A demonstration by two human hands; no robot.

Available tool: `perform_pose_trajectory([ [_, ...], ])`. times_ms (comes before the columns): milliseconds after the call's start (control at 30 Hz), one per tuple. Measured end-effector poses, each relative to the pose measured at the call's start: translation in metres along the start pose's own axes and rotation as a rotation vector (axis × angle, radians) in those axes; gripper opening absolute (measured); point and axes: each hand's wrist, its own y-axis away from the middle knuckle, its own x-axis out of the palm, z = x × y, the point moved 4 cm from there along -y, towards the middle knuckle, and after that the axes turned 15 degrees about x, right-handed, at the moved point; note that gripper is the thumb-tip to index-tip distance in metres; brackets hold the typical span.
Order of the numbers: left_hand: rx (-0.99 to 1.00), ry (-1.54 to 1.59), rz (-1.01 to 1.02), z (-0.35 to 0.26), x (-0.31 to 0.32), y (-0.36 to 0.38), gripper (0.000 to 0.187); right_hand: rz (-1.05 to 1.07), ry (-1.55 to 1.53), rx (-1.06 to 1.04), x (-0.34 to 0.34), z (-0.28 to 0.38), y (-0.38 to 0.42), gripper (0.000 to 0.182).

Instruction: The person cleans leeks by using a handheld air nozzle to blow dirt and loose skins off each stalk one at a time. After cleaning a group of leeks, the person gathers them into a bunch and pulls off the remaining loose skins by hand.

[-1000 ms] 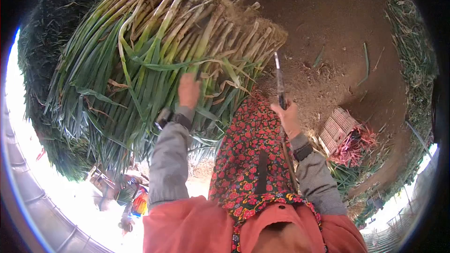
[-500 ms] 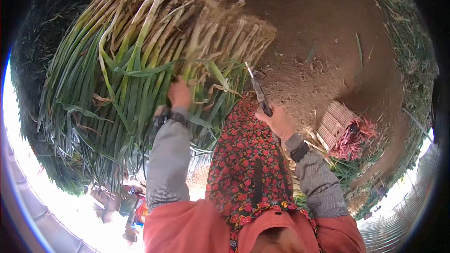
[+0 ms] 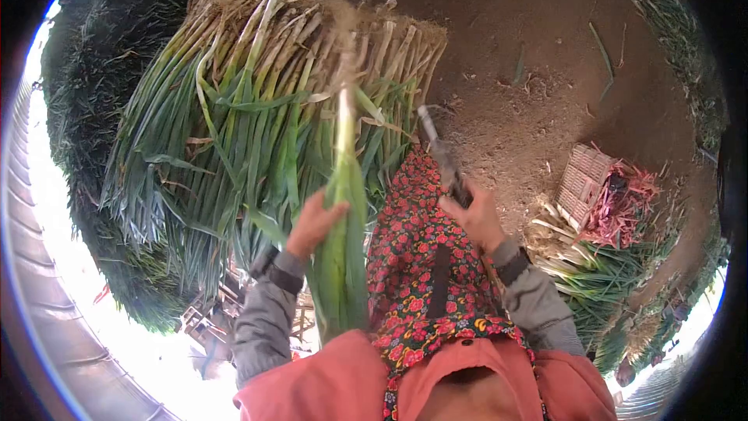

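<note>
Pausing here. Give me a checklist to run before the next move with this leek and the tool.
1. Left hand gripping the leek: ok, fingers closed around its green leaves.
2. Right hand holding the tool: ok, handle in the grip, tip pointing away from the body.
3. Tool apart from the leek: ok, a gap shows between them.
4. Root end clearly seen: not ok, it is blurred.
5. Leek lifted free of the pile: cannot tell, its upper end overlaps the pile in this view.
6. Tool clear of the apron: cannot tell, they sit close together here.
</note>
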Motion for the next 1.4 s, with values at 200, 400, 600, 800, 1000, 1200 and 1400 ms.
perform_pose_trajectory([
  [200, 0.034, -0.119, -0.082, 0.075, 0.039, 0.011, 0.042, 0.272, 0.350, 0.029, 0.030, -0.016, 0.102, 0.054],
  [400, -0.074, -0.138, -0.143, 0.130, 0.029, -0.023, 0.041, 0.129, 0.339, 0.096, 0.088, -0.028, -0.010, 0.050],
  [600, -0.008, -0.079, -0.127, 0.139, 0.013, -0.028, 0.040, 0.187, 0.414, 0.104, 0.092, -0.011, 0.041, 0.049],
  [800, -0.041, -0.334, -0.046, 0.122, 0.010, -0.028, 0.040, 0.114, 0.435, 0.177, 0.133, -0.015, -0.069, 0.047],
  [1000, -0.131, -0.185, 0.024, 0.152, 0.000, -0.039, 0.037, 0.013, 0.401, 0.190, 0.138, -0.007, -0.104, 0.048],
  [1200, -0.077, 0.137, -0.159, 0.115, 0.002, -0.035, 0.043, 0.159, 0.518, 0.265, 0.116, -0.001, -0.010, 0.050],
  [1400, -0.105, 0.339, -0.083, 0.124, 0.016, -0.041, 0.049, -0.036, 0.486, 0.243, 0.140, -0.018, -0.139, 0.050],
])
